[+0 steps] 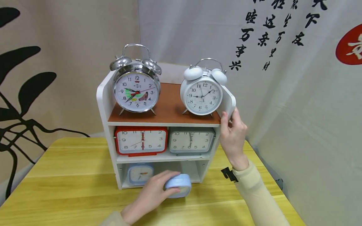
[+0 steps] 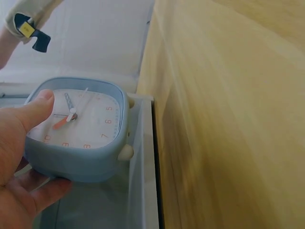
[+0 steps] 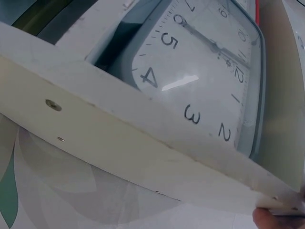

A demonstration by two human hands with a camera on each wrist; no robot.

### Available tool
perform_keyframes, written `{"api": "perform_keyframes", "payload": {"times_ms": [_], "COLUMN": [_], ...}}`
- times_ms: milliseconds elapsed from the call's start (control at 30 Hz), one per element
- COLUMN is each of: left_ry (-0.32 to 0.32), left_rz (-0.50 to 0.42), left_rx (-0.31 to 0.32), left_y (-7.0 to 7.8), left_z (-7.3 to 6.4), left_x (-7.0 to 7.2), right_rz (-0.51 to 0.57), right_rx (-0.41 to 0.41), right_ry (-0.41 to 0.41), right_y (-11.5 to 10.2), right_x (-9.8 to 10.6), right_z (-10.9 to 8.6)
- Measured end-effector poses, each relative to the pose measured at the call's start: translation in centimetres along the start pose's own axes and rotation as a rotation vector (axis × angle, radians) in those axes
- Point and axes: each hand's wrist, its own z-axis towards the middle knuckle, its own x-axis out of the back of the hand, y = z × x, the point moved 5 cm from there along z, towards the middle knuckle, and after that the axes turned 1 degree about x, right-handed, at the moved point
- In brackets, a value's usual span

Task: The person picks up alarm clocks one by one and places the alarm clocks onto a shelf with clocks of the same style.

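My left hand (image 1: 152,191) grips a light blue square alarm clock (image 1: 182,180) in front of the bottom tier of a small white shelf (image 1: 111,144). In the left wrist view the thumb lies over the clock's face edge and the fingers curl beneath its body; the clock's small cream feet (image 2: 126,152) point sideways. Up at the shelf's right side, my right hand (image 1: 234,138) holds the side panel (image 1: 231,99) near the top board. Only a fingertip (image 3: 267,218) of it shows at the panel's edge in the right wrist view.
A silver twin-bell clock (image 1: 137,92) and a white one (image 1: 202,97) stand on the brown top board. The middle tier holds a red clock (image 1: 141,141) and a grey-green clock (image 1: 191,140). Another blue clock (image 1: 140,174) sits bottom left. The shelf stands on a wooden table (image 1: 70,175).
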Motion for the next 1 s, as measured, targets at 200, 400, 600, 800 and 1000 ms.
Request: {"api": "perform_keyframes", "payload": {"times_ms": [200,400,600,800,1000], "left_ry": [0.015,0.013,0.005,-0.013,-0.026], "left_rz": [-0.006,-0.008,-0.005,0.003,0.009], "left_rx": [0.002,0.023,0.048,0.075,0.108], "left_y": [-0.3,-0.7,-1.0,-1.5,-2.0], "left_z": [1.1,1.9,2.6,3.1,3.4], "left_x": [-0.7,-1.4,-1.8,-2.2,-2.5], "right_rz": [0.001,0.000,-0.012,-0.010,-0.021], "right_rx": [0.003,0.005,0.012,0.011,0.013], "right_ry": [-0.005,0.002,0.001,-0.001,-0.006], "right_y": [0.0,0.2,0.2,0.3,0.2], "right_x": [-0.1,-0.1,0.0,0.0,0.0], "right_z": [0.0,0.0,-0.1,-0.1,-0.2]}}
